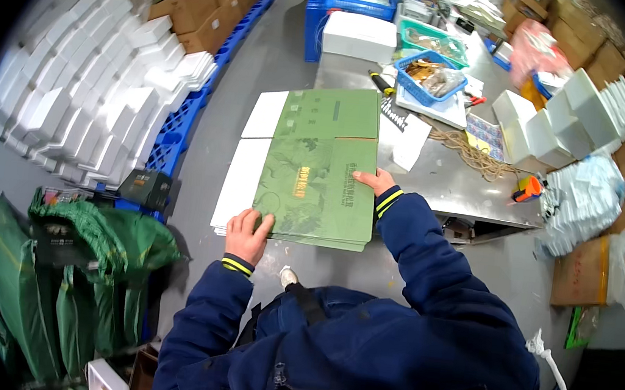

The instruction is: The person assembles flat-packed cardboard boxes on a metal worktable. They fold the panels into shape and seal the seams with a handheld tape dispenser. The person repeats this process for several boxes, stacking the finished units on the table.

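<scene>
In front of me is a stack of flat green-and-white printed cardboard box sheets [306,187], with gold and dark print and a faint landscape picture on top. My left hand [246,234] is closed on its near left edge, fingers lying over the white and green border. My right hand [376,180] grips the right edge, with the thumb on top and the other fingers hidden underneath. The far right part of the stack overlaps the corner of a metal worktable [449,198]. Several layers show along the near edge.
On the worktable are a blue basket [431,76], a white foam box [358,37], rope [476,157] and an orange tape dispenser [528,189]. White foam boxes [89,72] are piled on a blue pallet [183,117] at left, near green bags [29,279]. Cartons [583,269] stand at right.
</scene>
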A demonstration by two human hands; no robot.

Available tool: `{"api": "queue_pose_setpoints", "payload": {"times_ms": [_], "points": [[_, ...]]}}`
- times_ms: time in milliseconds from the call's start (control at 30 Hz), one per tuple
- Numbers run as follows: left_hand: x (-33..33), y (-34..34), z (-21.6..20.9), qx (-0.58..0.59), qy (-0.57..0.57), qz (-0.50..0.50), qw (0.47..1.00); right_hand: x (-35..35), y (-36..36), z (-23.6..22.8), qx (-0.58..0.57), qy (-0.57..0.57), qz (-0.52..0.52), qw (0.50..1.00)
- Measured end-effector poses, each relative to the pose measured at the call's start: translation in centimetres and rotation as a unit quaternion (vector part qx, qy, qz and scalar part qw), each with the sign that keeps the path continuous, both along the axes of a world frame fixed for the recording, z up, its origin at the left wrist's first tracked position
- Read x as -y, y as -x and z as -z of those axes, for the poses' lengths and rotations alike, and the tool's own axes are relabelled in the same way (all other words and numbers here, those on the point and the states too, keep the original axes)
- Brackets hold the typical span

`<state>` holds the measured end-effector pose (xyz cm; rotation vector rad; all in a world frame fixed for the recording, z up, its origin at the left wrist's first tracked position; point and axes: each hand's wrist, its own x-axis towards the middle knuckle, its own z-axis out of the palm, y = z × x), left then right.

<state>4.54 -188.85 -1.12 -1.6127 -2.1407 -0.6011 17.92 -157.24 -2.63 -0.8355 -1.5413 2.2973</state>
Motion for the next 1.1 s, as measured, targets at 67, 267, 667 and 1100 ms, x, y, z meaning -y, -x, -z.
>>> {"api": "queue_pose_setpoints", "payload": {"times_ms": [67, 267, 667, 1100], "points": [[-3.6, 1.8, 2.3, -0.002, 0.004, 0.039, 0.999, -3.7, 0.3, 2.1, 0.032, 0.003, 0.008, 0.999], [-9.6, 0.0, 8.4, -0.020, 0.107, 0.174, 0.979, -9.6, -3.3, 9.2, 0.228, -0.185, -0.025, 0.956], [-12.7, -0.3, 8.8, -0.027, 0.176, 0.196, 0.964, -24.0, -6.3, 12.0, 0.371, -0.310, 0.257, 0.836], [-22.9, -4.3, 5.0, 0.215, 0.240, -0.050, 0.945, -36.1, 0.7, 9.4, 0.457, -0.496, -0.065, 0.735]]}}
